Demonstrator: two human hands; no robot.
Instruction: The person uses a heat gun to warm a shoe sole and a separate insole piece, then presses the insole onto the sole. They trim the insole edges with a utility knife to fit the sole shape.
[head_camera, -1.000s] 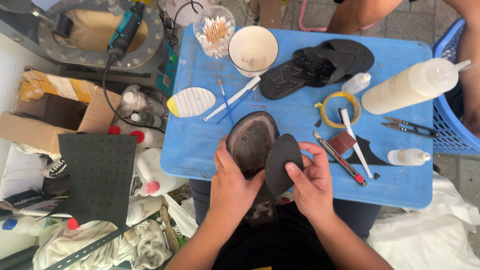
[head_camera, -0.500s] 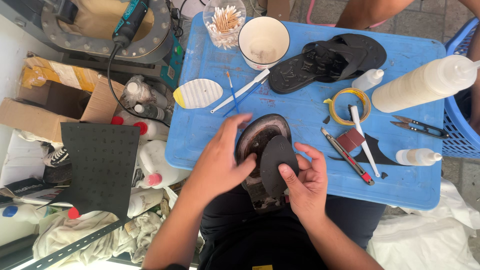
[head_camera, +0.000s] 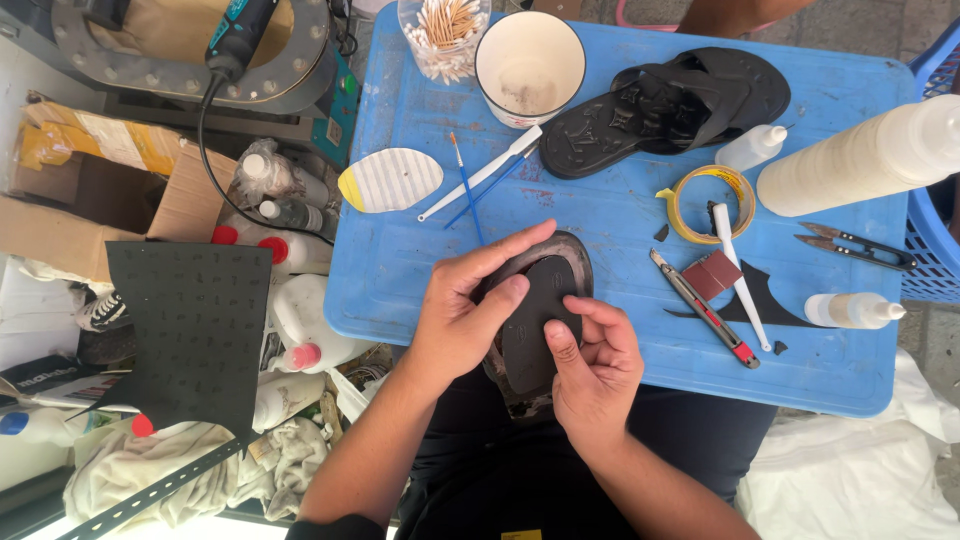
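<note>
Hands (head_camera: 470, 310), two, on one sole piece (head_camera: 535, 325)

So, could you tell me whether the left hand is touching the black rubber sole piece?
Touching. In the head view the left hand has its thumb pressed flat on the black rubber sole piece.

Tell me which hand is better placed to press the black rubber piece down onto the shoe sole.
Left, probably. The left hand already has its thumb flat on the black rubber piece over the shoe sole; the right hand only grips the piece's lower edge with its fingertips.
</note>
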